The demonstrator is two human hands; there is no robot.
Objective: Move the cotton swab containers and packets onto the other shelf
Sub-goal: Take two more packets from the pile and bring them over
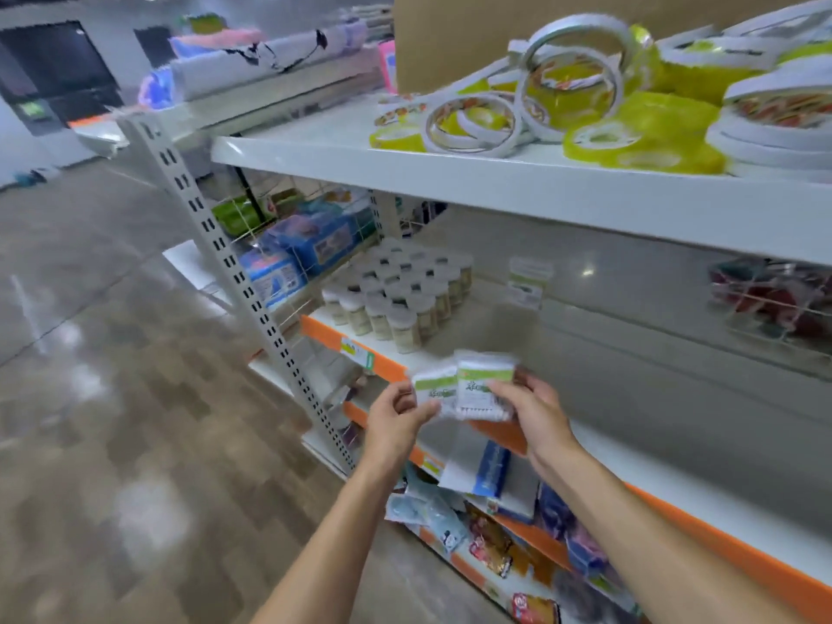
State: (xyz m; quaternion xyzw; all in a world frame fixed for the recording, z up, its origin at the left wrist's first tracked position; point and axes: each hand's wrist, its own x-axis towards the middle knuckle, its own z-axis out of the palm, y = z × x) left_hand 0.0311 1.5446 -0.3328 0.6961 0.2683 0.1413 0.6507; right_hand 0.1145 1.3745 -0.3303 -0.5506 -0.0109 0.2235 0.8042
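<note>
Thin plastic packets of cotton swabs point(468, 387) look light, soft and a little slippery, best pinched at the flat label edges. They sit in front of the orange-edged middle shelf point(585, 448). The left hand point(396, 421) pinches one packet's lower corner; the right hand point(531, 412) curls around the other's side, both forearms reaching forward and up.

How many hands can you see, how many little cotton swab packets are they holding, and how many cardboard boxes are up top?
Hands: 2, left hand and right hand
Swab packets held: 2 showing, one in each hand
Cardboard box: 1
Total: 5
</note>
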